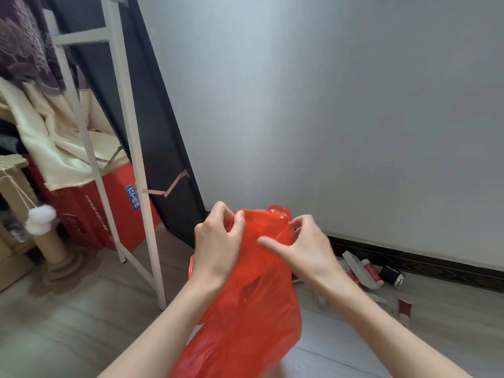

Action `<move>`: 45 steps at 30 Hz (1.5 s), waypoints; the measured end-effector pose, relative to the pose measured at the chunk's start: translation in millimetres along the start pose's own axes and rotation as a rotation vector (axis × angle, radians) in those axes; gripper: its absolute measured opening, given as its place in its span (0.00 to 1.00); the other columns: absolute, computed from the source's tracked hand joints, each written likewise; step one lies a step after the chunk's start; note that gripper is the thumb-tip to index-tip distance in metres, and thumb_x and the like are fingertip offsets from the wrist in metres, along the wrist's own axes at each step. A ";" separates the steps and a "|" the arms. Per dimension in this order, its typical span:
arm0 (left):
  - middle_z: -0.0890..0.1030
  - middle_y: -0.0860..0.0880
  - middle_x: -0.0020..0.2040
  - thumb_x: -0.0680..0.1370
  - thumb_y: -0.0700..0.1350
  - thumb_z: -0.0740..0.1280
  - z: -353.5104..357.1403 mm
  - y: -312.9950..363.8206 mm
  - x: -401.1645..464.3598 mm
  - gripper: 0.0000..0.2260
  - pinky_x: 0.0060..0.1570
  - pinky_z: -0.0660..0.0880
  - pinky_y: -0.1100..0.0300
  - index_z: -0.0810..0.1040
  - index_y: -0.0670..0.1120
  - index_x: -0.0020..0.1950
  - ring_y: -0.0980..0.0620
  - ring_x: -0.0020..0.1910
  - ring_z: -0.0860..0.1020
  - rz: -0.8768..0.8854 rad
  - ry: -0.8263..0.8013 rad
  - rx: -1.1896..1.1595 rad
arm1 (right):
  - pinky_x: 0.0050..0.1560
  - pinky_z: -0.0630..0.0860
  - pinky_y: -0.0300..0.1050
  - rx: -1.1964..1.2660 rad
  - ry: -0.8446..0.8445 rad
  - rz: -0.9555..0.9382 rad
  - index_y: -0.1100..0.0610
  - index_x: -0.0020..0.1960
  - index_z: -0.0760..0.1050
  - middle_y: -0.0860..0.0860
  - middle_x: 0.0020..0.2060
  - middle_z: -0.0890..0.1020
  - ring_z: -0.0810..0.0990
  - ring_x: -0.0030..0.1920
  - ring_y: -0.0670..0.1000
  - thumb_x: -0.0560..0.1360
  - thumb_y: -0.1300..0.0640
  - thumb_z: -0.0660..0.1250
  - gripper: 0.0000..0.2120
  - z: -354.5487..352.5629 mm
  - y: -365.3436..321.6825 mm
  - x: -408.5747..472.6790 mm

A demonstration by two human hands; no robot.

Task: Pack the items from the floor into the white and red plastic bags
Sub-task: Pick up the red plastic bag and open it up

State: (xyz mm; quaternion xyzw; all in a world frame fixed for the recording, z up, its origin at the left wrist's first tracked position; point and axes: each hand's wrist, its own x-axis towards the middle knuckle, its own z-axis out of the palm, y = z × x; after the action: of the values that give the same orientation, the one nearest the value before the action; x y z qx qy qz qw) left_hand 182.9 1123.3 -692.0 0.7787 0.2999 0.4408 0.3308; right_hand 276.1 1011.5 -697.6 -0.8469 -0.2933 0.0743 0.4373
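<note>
The person held a red plastic bag [245, 309] up in the middle of the view, in front of the pale wall [327, 105], its body hanging down between the two forearms. The left hand [216, 246] pinched the bag's upper left edge, thumb and curled fingers closed on the thin film. The right hand [302, 249] gripped the crumpled top on the right, thumb and forefinger curled round a gathered fold while the other fingers spread loosely over the plastic.

On the wooden floor [68, 323] to the right, near the dark skirting board [436, 266], lay a small scatter of items: a red and white tube [372, 271], a black cylindrical container [392, 275] just beside it, and a small dark red packet [404, 308] lying nearer.

To the left stood a white metal frame [136, 159] leaning with a dark panel [163, 159], and a red carton [109, 211] behind it.
</note>
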 end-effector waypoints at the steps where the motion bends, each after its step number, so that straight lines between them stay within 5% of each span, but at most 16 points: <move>1: 0.70 0.53 0.27 0.76 0.47 0.65 0.2 0.3 0.4 0.16 0.35 0.61 0.58 0.65 0.47 0.32 0.47 0.33 0.71 -0.019 0.013 -0.018 | 0.51 0.72 0.47 -0.091 -0.035 -0.002 0.53 0.52 0.67 0.49 0.47 0.76 0.76 0.50 0.51 0.63 0.43 0.72 0.25 7.2 0.5 -2.5; 5: 0.74 0.51 0.31 0.77 0.51 0.62 -5.3 -6.2 5.3 0.14 0.35 0.63 0.56 0.66 0.48 0.35 0.43 0.38 0.73 -0.024 0.047 -0.026 | 0.48 0.68 0.44 -0.074 0.110 -0.076 0.58 0.49 0.73 0.55 0.46 0.79 0.77 0.49 0.55 0.70 0.61 0.65 0.08 7.3 3.7 6.1; 8: 0.78 0.48 0.33 0.78 0.49 0.63 -19.8 -23.4 16.2 0.11 0.38 0.67 0.55 0.71 0.44 0.39 0.42 0.40 0.77 -0.052 0.007 0.007 | 0.43 0.72 0.39 0.089 0.139 -0.017 0.55 0.40 0.81 0.51 0.38 0.84 0.80 0.42 0.49 0.70 0.61 0.68 0.03 -12.4 11.0 16.8; 12: 0.80 0.51 0.36 0.74 0.47 0.68 -39.8 -38.2 26.1 0.07 0.40 0.73 0.61 0.76 0.46 0.38 0.53 0.38 0.79 -0.031 -0.144 0.033 | 0.51 0.78 0.51 0.182 -0.013 0.159 0.55 0.40 0.83 0.55 0.40 0.85 0.82 0.44 0.53 0.71 0.58 0.70 0.04 -34.2 34.4 22.1; 17: 0.82 0.46 0.33 0.73 0.50 0.70 -42.9 -44.1 26.7 0.07 0.34 0.73 0.60 0.77 0.49 0.38 0.54 0.29 0.78 -0.181 -0.274 -0.072 | 0.50 0.72 0.46 -0.077 0.114 0.195 0.56 0.46 0.82 0.57 0.45 0.85 0.79 0.52 0.57 0.75 0.59 0.63 0.08 -30.4 43.5 29.4; 22: 0.82 0.47 0.35 0.73 0.52 0.70 -41.5 -55.3 27.7 0.08 0.40 0.73 0.57 0.77 0.49 0.38 0.49 0.37 0.80 -0.246 -0.352 0.064 | 0.47 0.75 0.51 0.394 -0.062 0.364 0.65 0.48 0.79 0.61 0.40 0.81 0.79 0.41 0.58 0.76 0.69 0.55 0.14 -28.3 41.7 32.3; 25: 0.79 0.50 0.41 0.74 0.53 0.67 -38.0 -59.0 22.6 0.06 0.43 0.69 0.56 0.76 0.51 0.44 0.45 0.46 0.78 -0.103 -0.167 0.433 | 0.40 0.75 0.43 0.458 -0.136 0.284 0.59 0.41 0.78 0.56 0.36 0.81 0.78 0.35 0.50 0.78 0.65 0.55 0.15 -28.7 38.3 28.4; 27: 0.78 0.48 0.49 0.75 0.53 0.65 -32.5 -54.5 16.9 0.11 0.48 0.69 0.52 0.74 0.49 0.52 0.45 0.51 0.75 0.098 -0.077 0.397 | 0.33 0.72 0.40 0.586 -0.171 0.263 0.60 0.40 0.77 0.54 0.32 0.79 0.76 0.30 0.48 0.79 0.64 0.54 0.15 -25.1 32.3 24.7; 31: 0.76 0.45 0.61 0.73 0.58 0.61 -8.7 -26.6 2.0 0.20 0.56 0.72 0.52 0.68 0.51 0.62 0.47 0.58 0.75 0.683 -0.356 0.300 | 0.36 0.73 0.43 0.808 -0.222 0.260 0.63 0.46 0.76 0.57 0.36 0.78 0.77 0.33 0.50 0.80 0.63 0.53 0.14 -18.8 20.3 21.7; 34: 0.78 0.43 0.58 0.74 0.42 0.65 2.8 -21.8 -5.5 0.16 0.49 0.78 0.52 0.71 0.49 0.62 0.46 0.52 0.79 0.812 -0.435 0.369 | 0.36 0.76 0.41 0.856 -0.251 0.188 0.62 0.42 0.77 0.56 0.35 0.80 0.80 0.33 0.49 0.78 0.62 0.57 0.12 -19.9 14.2 19.1; 36: 0.79 0.46 0.51 0.71 0.35 0.69 -0.2 -21.8 -3.4 0.17 0.38 0.79 0.51 0.77 0.47 0.58 0.48 0.46 0.79 0.702 -0.462 0.317 | 0.41 0.77 0.43 0.780 -0.274 0.120 0.62 0.44 0.77 0.57 0.39 0.83 0.81 0.37 0.50 0.76 0.57 0.62 0.09 -20.4 16.2 17.5; 38: 0.80 0.48 0.46 0.73 0.39 0.68 -4.7 -23.1 -1.3 0.11 0.34 0.77 0.51 0.80 0.48 0.54 0.48 0.42 0.80 0.700 -0.479 0.340 | 0.46 0.74 0.40 0.421 -0.264 -0.024 0.60 0.48 0.75 0.53 0.42 0.83 0.79 0.42 0.48 0.73 0.56 0.68 0.08 -22.2 25.0 18.7; 41: 0.82 0.48 0.43 0.76 0.51 0.58 -9.0 -22.9 2.7 0.14 0.38 0.77 0.50 0.81 0.48 0.51 0.45 0.42 0.81 0.645 -0.530 0.397 | 0.48 0.68 0.36 -0.120 -0.249 -0.189 0.53 0.54 0.72 0.49 0.45 0.77 0.75 0.48 0.49 0.70 0.62 0.68 0.14 -25.8 41.8 24.6; 45: 0.84 0.47 0.42 0.76 0.52 0.63 -10.7 -29.9 3.9 0.10 0.40 0.76 0.53 0.81 0.48 0.46 0.42 0.44 0.81 0.522 -0.413 0.580 | 0.60 0.65 0.44 -0.384 -0.131 -0.173 0.53 0.63 0.71 0.54 0.54 0.73 0.69 0.59 0.54 0.69 0.60 0.68 0.23 -33.7 53.5 30.9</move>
State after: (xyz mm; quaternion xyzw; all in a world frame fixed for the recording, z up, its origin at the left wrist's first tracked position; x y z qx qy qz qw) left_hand 169.9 1147.0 -709.2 0.9608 0.1320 0.2422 0.0290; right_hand 337.4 981.5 -715.0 -0.8797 -0.4014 0.0342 0.2528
